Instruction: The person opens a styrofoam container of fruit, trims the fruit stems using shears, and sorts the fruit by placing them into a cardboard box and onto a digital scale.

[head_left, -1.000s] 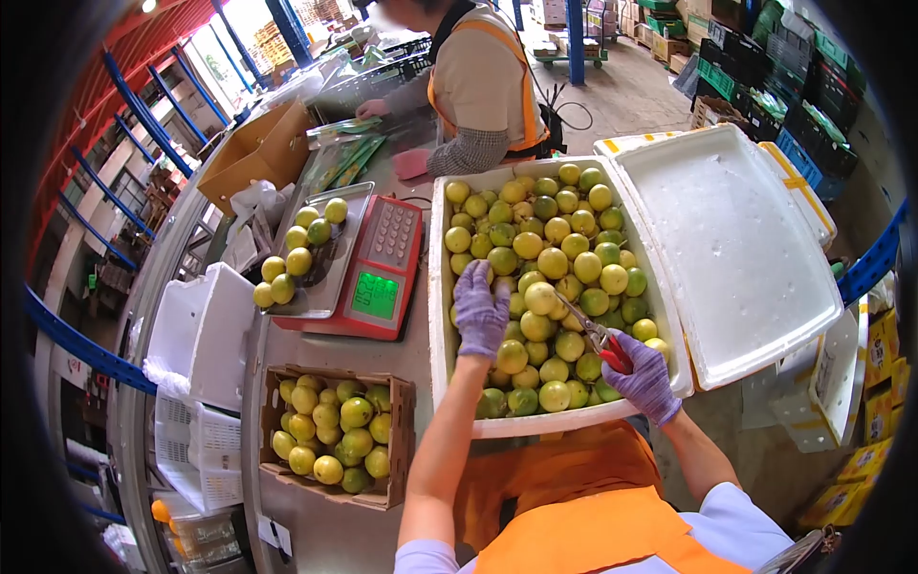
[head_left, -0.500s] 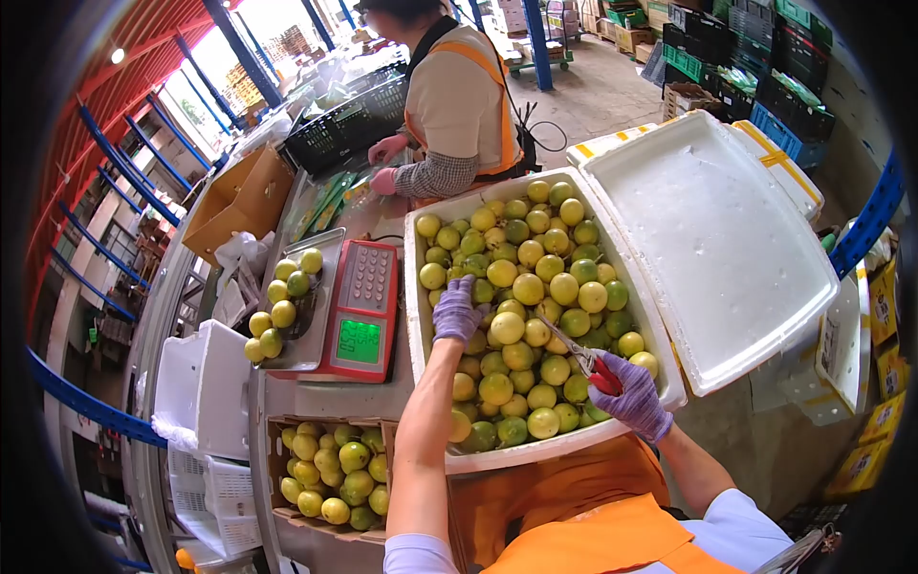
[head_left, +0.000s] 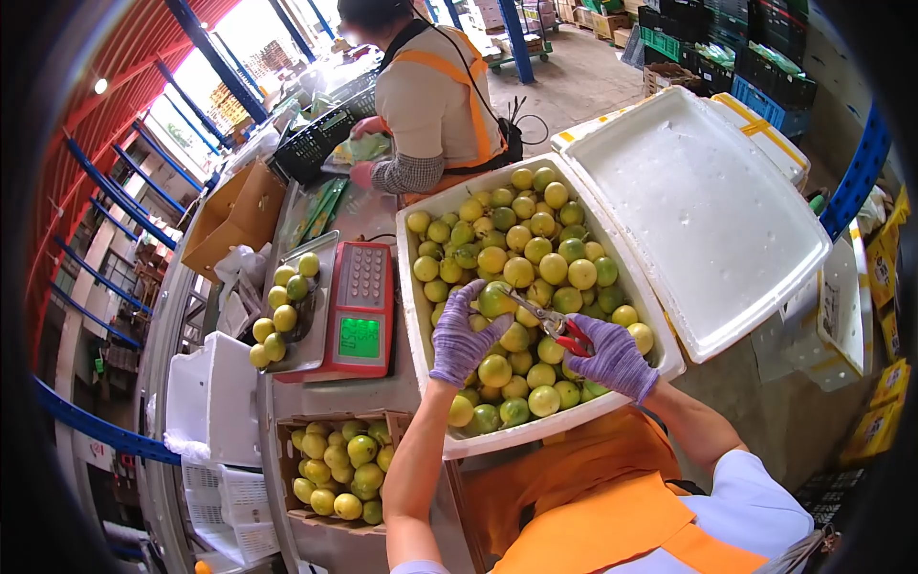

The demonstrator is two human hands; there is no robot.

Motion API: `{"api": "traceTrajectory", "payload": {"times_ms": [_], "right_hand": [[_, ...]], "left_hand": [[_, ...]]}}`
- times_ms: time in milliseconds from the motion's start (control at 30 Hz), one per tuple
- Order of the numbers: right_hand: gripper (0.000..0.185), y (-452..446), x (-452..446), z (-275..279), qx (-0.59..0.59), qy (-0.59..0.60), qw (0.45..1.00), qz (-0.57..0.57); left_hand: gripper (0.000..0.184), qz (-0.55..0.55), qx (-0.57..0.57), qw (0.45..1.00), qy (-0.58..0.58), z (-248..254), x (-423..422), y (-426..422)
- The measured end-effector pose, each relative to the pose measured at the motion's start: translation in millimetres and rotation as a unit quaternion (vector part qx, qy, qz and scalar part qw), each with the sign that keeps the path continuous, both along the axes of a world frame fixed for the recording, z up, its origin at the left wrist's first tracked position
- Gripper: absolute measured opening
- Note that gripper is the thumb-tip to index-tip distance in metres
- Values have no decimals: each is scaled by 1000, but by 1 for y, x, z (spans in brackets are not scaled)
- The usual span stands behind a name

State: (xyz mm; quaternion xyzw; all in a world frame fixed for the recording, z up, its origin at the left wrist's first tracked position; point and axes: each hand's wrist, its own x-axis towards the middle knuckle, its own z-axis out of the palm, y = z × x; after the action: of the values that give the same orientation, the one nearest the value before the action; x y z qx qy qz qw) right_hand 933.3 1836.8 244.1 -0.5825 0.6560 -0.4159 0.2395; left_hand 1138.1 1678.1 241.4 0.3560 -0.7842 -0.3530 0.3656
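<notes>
Your left hand (head_left: 464, 342): fingers clamped on fruit (head_left: 496, 299), above foam box (head_left: 535, 431). Your right hand (head_left: 614, 358): fingers wrapped round clippers (head_left: 576, 337), tips at fruit. Progress, judged: partway; carton (head_left: 330, 522) well filled, several pieces on scale (head_left: 359, 368), foam box holding plenty unfinished, likely. Cut made or pending: cannot tell. Hidden: stem, lower layers, your right palm. Display (head_left: 360, 338): digits unclear.

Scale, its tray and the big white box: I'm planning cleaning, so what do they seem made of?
Scale: glossy red, probably plastic, by its smooth moulded housing. Tray: shiny, likely steel, by its grey reflections. White box: matte, apparently foam, by its thick walls.
</notes>
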Motion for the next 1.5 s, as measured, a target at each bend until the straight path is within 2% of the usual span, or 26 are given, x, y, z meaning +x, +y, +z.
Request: {"api": "traceTrajectory", "payload": {"times_ms": [67,100,133,200,233,267,333,367,467,600,633,667,733,767,833,867,900,967,1000,1033,1067,1133,1233,1367,1433,1500], "right_hand": [[47,5,0,3,16,-28,999,12],[44,9,3,6,-5,-46,999,5],[43,11,4,6,-12,-47,999,3],[42,17,3,5,-26,-49,998,1],[48,19,4,6,-35,-41,999,1],[51,20,4,4,-46,11,999,5],[58,23,3,-1,-70,115,991,11],[68,24,2,-3,-46,155,987,27],[69,21,4,-10,-121,205,971,32],[71,20,13,-2,-94,243,965,25],[70,20,15,1,-85,246,965,26],[68,19,16,2,-76,249,965,27],[63,16,17,-10,-46,163,985,35],[61,15,17,-15,-30,119,992,39],[56,13,15,-15,-16,121,992,32],[53,12,14,-14,-10,123,992,28],[52,11,12,-17,-14,112,993,20],[50,10,10,-25,-22,90,996,2],[49,10,9,-24,-18,80,997,-2],[48,11,8,-21,-13,71,997,-7],[47,11,7,-20,-9,62,998,-13],[49,12,4,-23,-35,56,998,-15],[52,13,1,-26,-55,69,996,1],[56,14,-5,-29,-48,64,996,35],[57,14,-6,-29,-42,68,996,36],[58,14,-8,-26,-35,54,997,45]], "left_hand": [[60,2,76,997,18,2,0,9],[57,13,64,998,12,-8,2,9],[55,10,134,986,98,-19,1,6],[50,6,267,926,268,-34,1,5],[44,-9,400,846,352,-18,1,14],[42,20,470,778,416,-18,1,11],[40,75,589,609,526,-19,0,5],[39,102,563,625,531,-16,-2,8],[44,120,562,576,581,-22,-8,7],[45,179,564,564,576,-30,-17,12],[45,148,567,580,566,-34,-16,13],[46,171,549,607,548,-38,-18,12],[48,215,512,658,509,-42,-24,14],[53,233,499,701,453,-39,-23,15],[58,202,359,848,333,-46,-19,7],[60,181,280,904,265,-47,-17,3],[62,173,214,944,182,-47,-12,-3],[60,170,71,981,62,-44,-3,-26],[59,164,-2,986,0,-42,0,-38],[57,208,-91,970,-92,-39,2,-51],[58,225,-122,957,-140,-41,6,-66],[61,247,-150,916,-278,-45,7,-94],[65,217,-132,862,-439,-43,0,-125],[72,207,-43,810,-547,-39,-27,-145],[78,230,-89,792,-558,-70,-27,-161],[83,232,-116,792,-552,-78,-26,-170]]}}
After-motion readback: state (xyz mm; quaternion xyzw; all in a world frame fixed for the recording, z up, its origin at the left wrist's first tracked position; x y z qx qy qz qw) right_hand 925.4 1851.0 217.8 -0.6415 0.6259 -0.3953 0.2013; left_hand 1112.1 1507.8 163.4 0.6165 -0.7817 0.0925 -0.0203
